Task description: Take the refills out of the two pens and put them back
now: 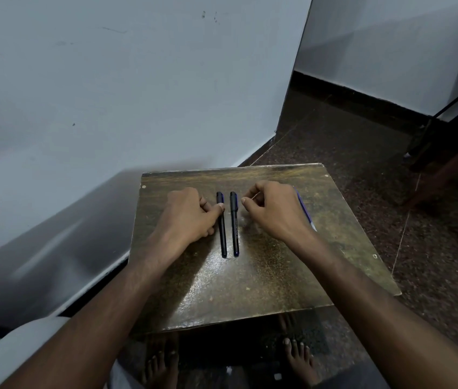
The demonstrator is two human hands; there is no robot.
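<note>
Lying side by side in the middle of the small brown table (pixel 264 276), two dark pens — the left pen (pixel 221 228) and the right pen (pixel 234 223) — run parallel, close but not touching, both capped. Left hand (pixel 187 216) rests on the tabletop with fingers curled, its thumb tip pressed against the left pen's barrel near the cap. Right hand (pixel 271 209) hovers just beside the right pen, loosely curled, forefinger and thumb drawn close together — whether they pinch anything I cannot tell. Behind that hand, a blue pen-like stick (pixel 305 210) pokes out along the table, partly hidden.
</note>
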